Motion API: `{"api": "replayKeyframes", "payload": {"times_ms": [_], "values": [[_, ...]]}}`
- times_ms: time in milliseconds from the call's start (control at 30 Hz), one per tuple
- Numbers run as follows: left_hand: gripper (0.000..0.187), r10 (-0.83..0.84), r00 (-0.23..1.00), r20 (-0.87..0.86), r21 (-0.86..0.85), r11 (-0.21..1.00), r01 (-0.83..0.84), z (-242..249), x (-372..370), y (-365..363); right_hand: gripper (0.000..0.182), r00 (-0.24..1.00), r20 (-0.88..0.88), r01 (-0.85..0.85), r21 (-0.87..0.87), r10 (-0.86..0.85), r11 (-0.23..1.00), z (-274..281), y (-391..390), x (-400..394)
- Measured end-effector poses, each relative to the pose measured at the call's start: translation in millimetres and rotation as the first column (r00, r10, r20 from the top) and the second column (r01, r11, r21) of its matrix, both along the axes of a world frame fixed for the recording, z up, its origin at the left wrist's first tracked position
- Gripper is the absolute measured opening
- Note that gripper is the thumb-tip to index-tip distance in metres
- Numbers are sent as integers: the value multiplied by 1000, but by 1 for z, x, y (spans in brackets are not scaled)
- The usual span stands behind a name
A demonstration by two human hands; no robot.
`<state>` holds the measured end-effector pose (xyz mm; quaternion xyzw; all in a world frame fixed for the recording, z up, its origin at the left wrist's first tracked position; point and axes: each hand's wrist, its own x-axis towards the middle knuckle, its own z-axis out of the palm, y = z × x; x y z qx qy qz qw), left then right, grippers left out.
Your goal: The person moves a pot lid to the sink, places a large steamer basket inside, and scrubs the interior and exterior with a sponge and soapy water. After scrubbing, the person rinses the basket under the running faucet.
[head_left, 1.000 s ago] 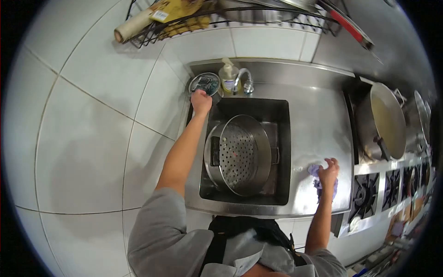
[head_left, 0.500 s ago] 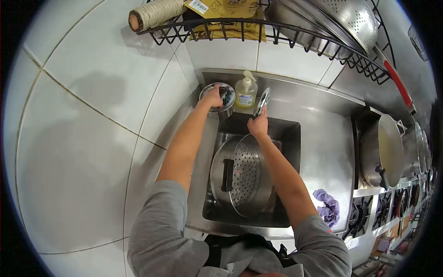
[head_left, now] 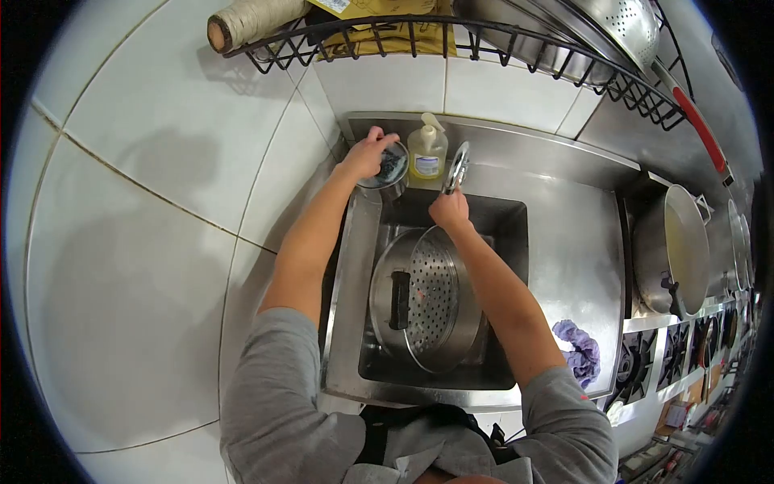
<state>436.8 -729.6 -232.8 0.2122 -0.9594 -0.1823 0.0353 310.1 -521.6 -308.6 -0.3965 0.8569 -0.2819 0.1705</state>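
Observation:
My left hand (head_left: 364, 156) is at the left rim of a round metal container (head_left: 394, 192), its visible fingers apart over the edge. Dark scrubbing material (head_left: 393, 165) lies inside in what looks like cloudy water. My right hand (head_left: 450, 211) is closed around the lower part of a shiny chrome faucet (head_left: 458, 168) at the back of the sink. Below both hands, a big metal pot (head_left: 387, 266) with a black handle sits in the sink basin (head_left: 506, 242). A perforated steamer piece (head_left: 431, 298) lies tilted in or against it.
A soap pump bottle (head_left: 427, 151) stands between the container and faucet. A purple cloth (head_left: 579, 351) lies on the steel counter (head_left: 572, 266) to the right. Large pots (head_left: 671, 250) stand beyond it near burners. Overhead hangs a black wire rack (head_left: 484, 44) with colanders and twine.
My left hand has drawn back from the dark scrubbing material to the container's left rim, and its fingers have come apart. My right hand stays at the faucet. The whole view has shifted slightly.

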Motion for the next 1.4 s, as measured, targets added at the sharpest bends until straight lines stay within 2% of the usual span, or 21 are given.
{"api": "replayKeyframes", "payload": {"times_ms": [133, 200, 367, 467, 533, 567, 600, 667, 767, 867, 1000, 1033, 1067, 1133, 1167, 1200, 1233, 1267, 1300, 1333, 1400], "values": [[67, -132, 966, 224, 37, 991, 127, 6, 1, 11, 95, 985, -160, -53, 58, 62, 997, -9, -6, 1], [68, 17, 946, 323, -119, 993, 22, -2, -1, 19, 95, 985, -149, -72, 118, 89, 990, -10, -9, 0], [47, 20, 937, 348, -222, 973, 62, -1, -6, 19, 92, 990, -62, -112, 164, 123, 980, 25, 0, 4], [44, 139, 979, 151, -260, 961, -96, -12, 3, 5, 87, 951, -176, -204, 263, 254, 943, 30, 3, 3], [46, 319, 948, -15, -46, 946, -320, -27, 2, -23, 84, 942, -169, -222, 328, 288, 918, 55, 12, 6], [38, 313, 949, -45, 120, 944, -306, 5, 6, -6, 80, 949, -135, -227, 327, 284, 917, 42, 7, 0], [28, 450, 886, -116, 494, 800, -342, 5, 7, -4, 80, 953, -127, -222, 325, 275, 919, 44, 11, 0], [24, 510, 842, -175, 673, 686, -275, 3, 5, -11, 78, 936, -165, -244, 338, 312, 909, 52, 12, -1], [25, 638, 737, -221, 863, 481, -158, -11, 1, -19, 78, 959, -147, -195, 283, 244, 939, 30, 5, -5], [26, 741, 632, -224, 907, 397, -143, -7, 2, -13, 80, 962, -71, -226, 322, 262, 919, 31, 8, -5], [24, 838, 453, -305, 874, 435, -217, -12, 0, -15, 77, 991, 1, -135, 141, 137, 981, 35, 17, 6], [25, 868, 371, -330, 923, 380, -67, -9, -1, -13, 71, 949, -265, -184, -26, 171, 983, 29, 15, 14], [25, 898, 287, -333, 943, 322, 85, -2, 1, -2, 67, 972, -205, -138, -100, 116, 985, 30, 12, 23], [24, 845, 386, -371, 910, 414, -32, 9, -3, 30, 62, 990, -132, -78, -171, 55, 982, 37, 11, 30], [23, 781, 486, -393, 849, 511, -135, 9, -7, 50, 62, 949, 314, 58, -281, 34, 958, 41, 12, 27], [22, 714, 605, -353, 831, 536, -147, 4, -15, 71, 62, 714, 697, 236, -318, 58, 918, 44, 18, 29], [22, 678, 665, -313, 844, 520, -133, -1, -28, 98, 61, 490, 861, 440, -380, 137, 814, 51, 29, 35], [20, 569, 804, -175, 875, 464, -138, -34, -47, 98, 58, 433, 875, 529, -443, 219, 724, 42, 35, 36], [19, 399, 898, -184, 894, 449, -16, -28, -53, 130, 57, 377, 918, 573, -334, 121, 748, 44, 44, 32], [18, 499, 852, -157, 936, 351, -34, -20, -56, 157, 55, 319, 947, 606, -226, 27, 762, 47, 52, 26], [17, 233, 970, 68, 976, 187, -113, -65, -77, 137, 37, 172, 985, 548, -107, 14, 830, 3, 64, 5]]}}
